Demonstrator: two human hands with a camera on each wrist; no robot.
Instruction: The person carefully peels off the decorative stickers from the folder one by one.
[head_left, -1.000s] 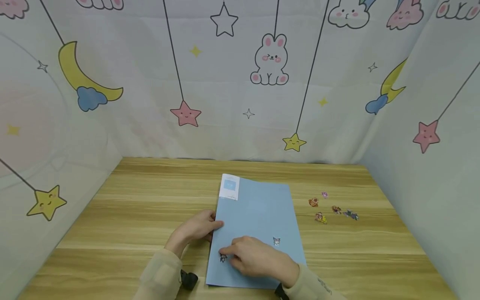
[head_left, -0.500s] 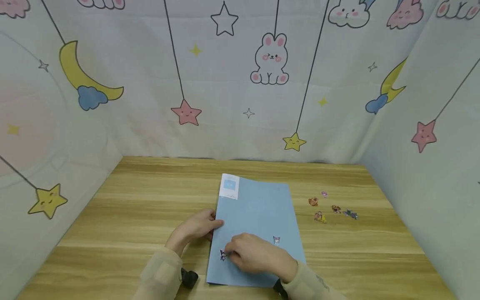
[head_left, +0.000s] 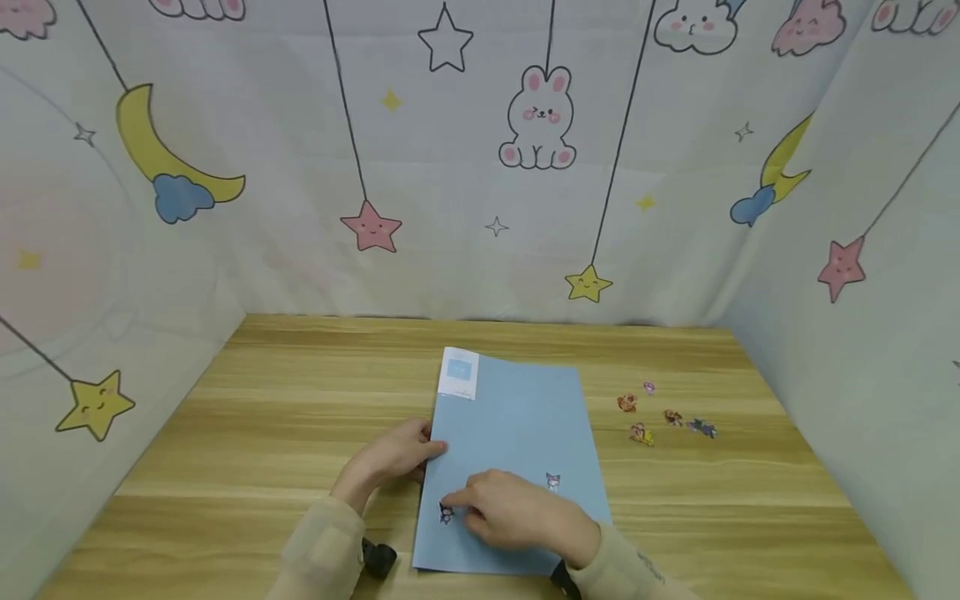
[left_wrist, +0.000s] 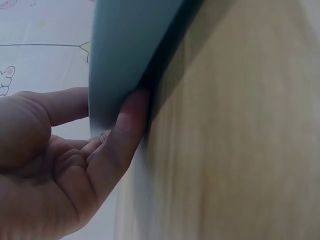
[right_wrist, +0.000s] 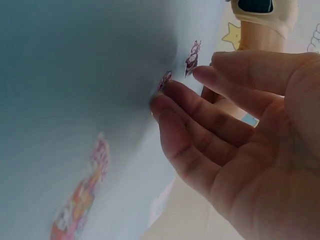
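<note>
A light blue folder [head_left: 525, 425] with a white label lies on the table. My left hand [head_left: 397, 454] grips its left edge, thumb on top and fingers underneath; the left wrist view shows that edge [left_wrist: 125, 60] lifted off the wood. Over the folder's lower part, my right hand [head_left: 517, 512] reaches left, its index fingertip at the top of a small dark cartoon sticker [head_left: 446, 514]. A second sticker [head_left: 552, 482] sits just past the knuckles. The right wrist view also shows a blurred, colourful sticker [right_wrist: 80, 195] on the blue surface.
Several loose cartoon stickers [head_left: 641, 434] lie on the wood-grain table [head_left: 315, 367], right of the folder. White cloth walls [head_left: 465, 275] printed with stars, moons and a rabbit enclose the back and sides.
My right index finger drew back towards the thumb half a second ago, then stretched out again onto the dark sticker. My left hand keeps its grip on the folder's edge.
</note>
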